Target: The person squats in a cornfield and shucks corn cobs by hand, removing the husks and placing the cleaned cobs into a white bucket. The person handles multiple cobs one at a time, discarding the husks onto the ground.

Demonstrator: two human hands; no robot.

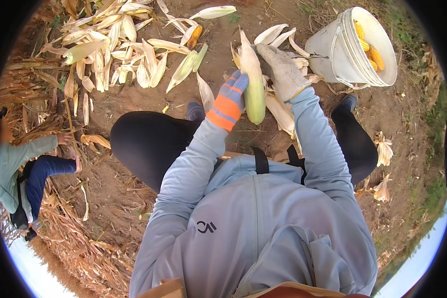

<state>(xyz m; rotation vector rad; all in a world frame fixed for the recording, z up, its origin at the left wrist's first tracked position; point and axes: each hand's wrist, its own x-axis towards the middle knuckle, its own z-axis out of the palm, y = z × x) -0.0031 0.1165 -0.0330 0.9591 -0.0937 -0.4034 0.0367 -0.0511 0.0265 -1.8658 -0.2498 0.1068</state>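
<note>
An ear of corn in its pale green husk point(254, 93) stands nearly upright in the picture, between my hands. My left hand point(229, 100), in an orange and grey-blue striped glove, grips it from the left side. In a cream work glove, my right hand point(282, 69) is at the ear's upper right, its fingers bent near the husk; a dark thin cord or tool sticks out from that glove's right side. Whether the right hand grips the husk or only touches it is unclear. Loose dry husks point(279, 111) lie beneath and beside the right hand.
A white bucket point(322, 48) holding several yellow husked cobs point(376, 57) lies tilted at the upper right. A heap of corn husks point(111, 44) lies at the upper left, near a partly husked cob point(195, 36). Another person point(18, 175) sits at the far left beside dry stalks.
</note>
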